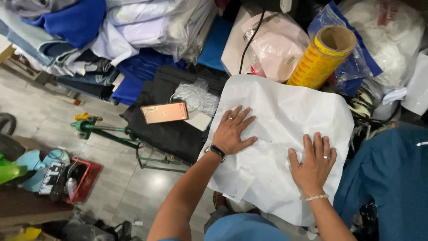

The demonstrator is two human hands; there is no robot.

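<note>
A crowded garment workroom seen from above: grey tiled floor (111,178) at left, stacks of folded cloth (89,40) along the far side, and a blue cloth (383,178) at the right edge. A large white sheet (276,116), creased, lies spread over a low pile at centre. The left hand (232,131), wearing a ring and a dark wristband, lies flat near the sheet's left edge, fingers splayed and holding nothing. The right hand (314,163), with a ring and bead bracelet, presses palm-down toward the sheet's near right part, likewise flat and empty. Beyond the sheet's far edge stands a yellow roll on a cardboard core (321,58), just beside a pink bagged bundle (272,44). A phone (164,112) rests on black fabric (174,129) off the sheet's left edge. Judged step: smoothing the sheet flat; the hands would need to sweep outward toward the corners, where wrinkles remain.
</note>
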